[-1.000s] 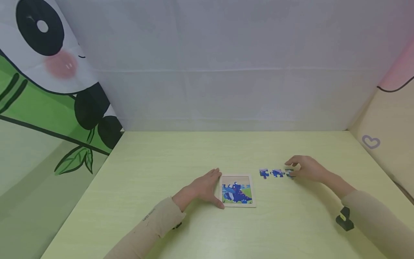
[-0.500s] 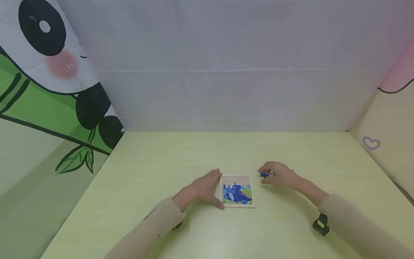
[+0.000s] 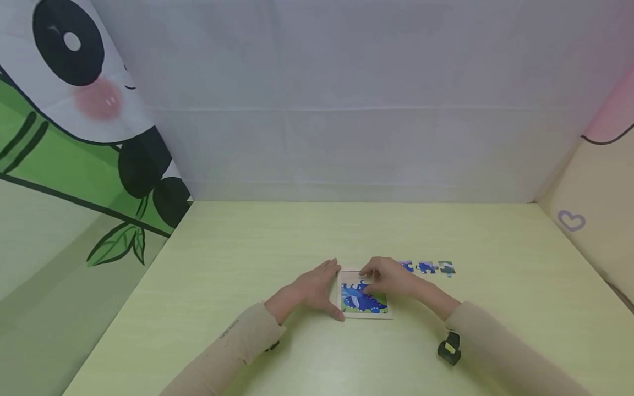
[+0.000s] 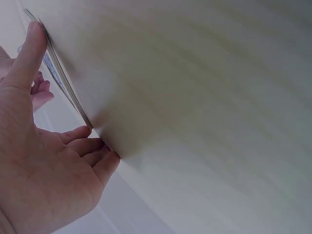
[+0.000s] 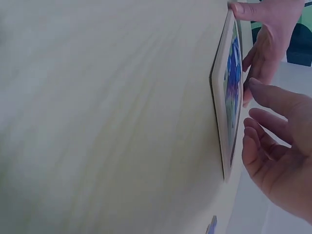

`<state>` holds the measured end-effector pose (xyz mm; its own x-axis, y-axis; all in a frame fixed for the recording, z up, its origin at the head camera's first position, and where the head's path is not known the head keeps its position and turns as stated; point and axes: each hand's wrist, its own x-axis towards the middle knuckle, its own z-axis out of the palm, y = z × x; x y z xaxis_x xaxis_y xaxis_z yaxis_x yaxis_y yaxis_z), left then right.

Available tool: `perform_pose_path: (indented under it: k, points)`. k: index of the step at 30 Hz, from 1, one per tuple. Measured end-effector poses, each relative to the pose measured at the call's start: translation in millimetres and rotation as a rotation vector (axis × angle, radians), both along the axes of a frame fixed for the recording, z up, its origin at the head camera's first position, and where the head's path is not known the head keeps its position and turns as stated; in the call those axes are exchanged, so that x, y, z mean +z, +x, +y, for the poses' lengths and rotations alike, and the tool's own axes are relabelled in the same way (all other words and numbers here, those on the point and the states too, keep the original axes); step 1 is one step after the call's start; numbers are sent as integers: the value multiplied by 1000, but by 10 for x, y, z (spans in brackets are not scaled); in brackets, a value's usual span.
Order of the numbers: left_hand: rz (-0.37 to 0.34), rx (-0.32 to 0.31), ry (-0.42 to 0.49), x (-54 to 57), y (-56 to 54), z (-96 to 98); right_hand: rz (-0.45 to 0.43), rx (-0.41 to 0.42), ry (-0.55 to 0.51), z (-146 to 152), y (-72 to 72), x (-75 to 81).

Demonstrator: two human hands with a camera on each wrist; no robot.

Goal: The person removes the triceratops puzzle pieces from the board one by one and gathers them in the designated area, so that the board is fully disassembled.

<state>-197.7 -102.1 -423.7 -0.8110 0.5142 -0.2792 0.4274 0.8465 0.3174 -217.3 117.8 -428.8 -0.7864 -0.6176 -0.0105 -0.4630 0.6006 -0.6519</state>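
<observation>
A small square jigsaw puzzle tray [image 3: 369, 316] with a pale wooden rim lies flat on the table. Its lower part shows a blue dinosaur picture; bare wood shows along its far side. My left hand [image 3: 312, 289] rests against the tray's left edge, thumb at the near corner and fingers at the far corner. Above the tray's upper right hovers my right hand [image 3: 391, 276], thumb and fingers apart; the right wrist view shows nothing between them. Three blue jigsaw pieces [image 3: 426, 267] lie in a row right of the tray, the leftmost partly behind my right hand.
The pale wooden table [image 3: 238, 247] runs back to a grey cloth wall [image 3: 317, 148]. A panda-printed panel [image 3: 138, 165] stands on the left and a beige one [image 3: 594, 187] on the right. Each wrist carries a dark device [image 3: 449, 349].
My right hand has moved left from the rightmost jigsaw piece, past the row, to above the tray. All three pieces are still on the table. My left hand has stayed at the tray.
</observation>
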Motion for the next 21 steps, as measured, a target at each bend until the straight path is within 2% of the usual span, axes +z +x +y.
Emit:
perform_pose_path:
  k: [6,13,21]
  points:
    - [1,-1,2,-25,-11,-5,33,48,8,-143,53,-39]
    - [1,-6,5,-23,-12,-7,41,6,-3,-249,125,-51]
    - [5,-1,-3,-52,-27,-15,25,-51,-5,-311,142,-56]
